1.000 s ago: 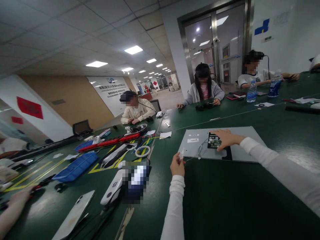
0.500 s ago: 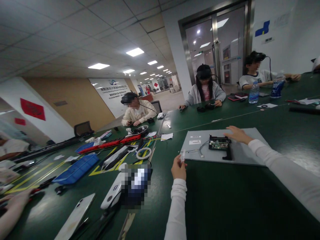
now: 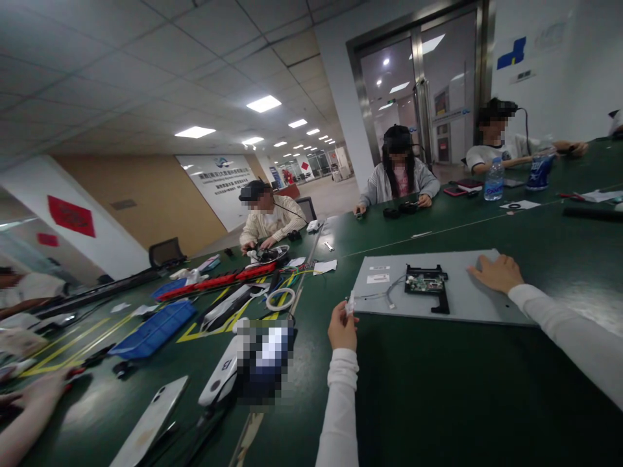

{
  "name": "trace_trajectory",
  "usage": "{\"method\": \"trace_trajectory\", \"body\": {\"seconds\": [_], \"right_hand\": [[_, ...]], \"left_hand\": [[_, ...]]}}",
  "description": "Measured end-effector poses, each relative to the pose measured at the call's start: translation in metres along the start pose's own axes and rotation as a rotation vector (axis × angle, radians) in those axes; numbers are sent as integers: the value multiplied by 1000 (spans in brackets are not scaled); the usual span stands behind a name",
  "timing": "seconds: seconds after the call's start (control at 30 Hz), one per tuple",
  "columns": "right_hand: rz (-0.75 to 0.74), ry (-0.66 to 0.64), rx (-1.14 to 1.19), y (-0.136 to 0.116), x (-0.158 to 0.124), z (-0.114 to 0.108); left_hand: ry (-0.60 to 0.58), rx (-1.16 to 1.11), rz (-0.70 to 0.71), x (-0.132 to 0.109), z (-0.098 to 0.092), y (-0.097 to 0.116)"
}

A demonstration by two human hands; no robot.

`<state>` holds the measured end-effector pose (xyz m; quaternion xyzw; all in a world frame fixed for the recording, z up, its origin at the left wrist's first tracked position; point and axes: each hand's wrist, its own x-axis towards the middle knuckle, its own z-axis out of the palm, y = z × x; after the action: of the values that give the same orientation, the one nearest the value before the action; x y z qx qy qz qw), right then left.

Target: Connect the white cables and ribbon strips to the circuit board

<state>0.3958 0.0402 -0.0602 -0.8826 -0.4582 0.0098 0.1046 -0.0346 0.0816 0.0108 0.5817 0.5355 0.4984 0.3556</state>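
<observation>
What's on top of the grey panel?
A circuit board in a black frame, a cable and white labels; whatever the right hand covers can't be seen.

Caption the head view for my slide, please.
Left hand holding a small whitish piece beside a grey panel with a circuit board, right hand on the panel.

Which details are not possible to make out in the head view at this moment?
In the head view:
- Small clear piece: full shape partly hidden by the left hand.
- White labels: print too small to read.
- Grey panel: surface beneath the right hand is covered by it.
- White phone: lower end cut off by the bottom edge.
</observation>
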Motion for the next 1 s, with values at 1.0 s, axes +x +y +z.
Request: {"method": "trace_trajectory", "body": {"seconds": [1.0], "right_hand": [[-885, -200, 270, -78, -172, -48]], "left_hand": [[-118, -86, -54, -12, 7, 20]]}}
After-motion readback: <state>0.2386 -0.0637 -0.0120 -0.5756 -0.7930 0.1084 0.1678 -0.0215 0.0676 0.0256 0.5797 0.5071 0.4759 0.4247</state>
